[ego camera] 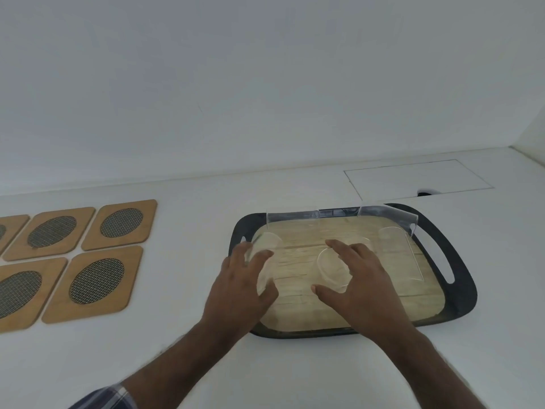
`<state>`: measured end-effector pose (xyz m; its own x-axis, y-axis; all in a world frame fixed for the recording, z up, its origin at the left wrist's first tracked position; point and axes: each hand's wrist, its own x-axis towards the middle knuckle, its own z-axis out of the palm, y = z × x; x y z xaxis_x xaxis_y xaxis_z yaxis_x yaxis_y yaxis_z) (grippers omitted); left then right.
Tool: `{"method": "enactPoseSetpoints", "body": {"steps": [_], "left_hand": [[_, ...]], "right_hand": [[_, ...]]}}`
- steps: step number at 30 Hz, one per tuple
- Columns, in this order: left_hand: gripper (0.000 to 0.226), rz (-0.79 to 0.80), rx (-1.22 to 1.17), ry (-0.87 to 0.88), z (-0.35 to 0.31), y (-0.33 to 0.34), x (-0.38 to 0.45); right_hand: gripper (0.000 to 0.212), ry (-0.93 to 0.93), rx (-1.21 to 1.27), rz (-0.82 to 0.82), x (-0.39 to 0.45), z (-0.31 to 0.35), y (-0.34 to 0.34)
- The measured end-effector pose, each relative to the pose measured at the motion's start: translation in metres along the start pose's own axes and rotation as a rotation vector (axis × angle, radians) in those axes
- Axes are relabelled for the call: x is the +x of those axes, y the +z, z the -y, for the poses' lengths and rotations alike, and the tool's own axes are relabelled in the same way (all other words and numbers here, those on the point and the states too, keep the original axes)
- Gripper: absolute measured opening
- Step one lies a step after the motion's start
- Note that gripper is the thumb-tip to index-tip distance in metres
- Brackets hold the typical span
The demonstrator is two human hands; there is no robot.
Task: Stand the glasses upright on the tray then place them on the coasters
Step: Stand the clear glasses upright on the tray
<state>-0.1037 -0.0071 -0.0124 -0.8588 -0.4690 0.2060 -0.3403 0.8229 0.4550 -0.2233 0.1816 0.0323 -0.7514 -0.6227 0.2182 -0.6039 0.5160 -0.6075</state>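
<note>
Left hand [240,286] curls loosely around a glass [264,261] at the tray's [460,278] left edge; right hand [361,283] spread over the middle glass [334,270].

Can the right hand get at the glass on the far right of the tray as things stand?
Probably yes. The right hand hovers over the middle glass, and nothing stands between it and the right glass on the tray.

Home dining spot (coasters [97,277], serving tray [460,278])

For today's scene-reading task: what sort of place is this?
Probably a home or office counter set up for serving drinks: a plain white countertop against a wall, a serving tray of clear glasses, and wooden coasters.
</note>
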Motion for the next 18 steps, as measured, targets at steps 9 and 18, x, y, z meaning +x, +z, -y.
{"method": "enactPoseSetpoints", "body": {"steps": [9, 18], "left_hand": [[0.051, -0.097, -0.133, 0.011, -0.001, -0.051, -0.006], [0.059, 0.005, -0.245, -0.077, -0.008, -0.038, -0.010]], "right_hand": [[0.078, -0.012, -0.023, -0.005, 0.003, 0.003, 0.005], [0.079, -0.009, -0.029, 0.009, 0.001, 0.007, 0.004]]}}
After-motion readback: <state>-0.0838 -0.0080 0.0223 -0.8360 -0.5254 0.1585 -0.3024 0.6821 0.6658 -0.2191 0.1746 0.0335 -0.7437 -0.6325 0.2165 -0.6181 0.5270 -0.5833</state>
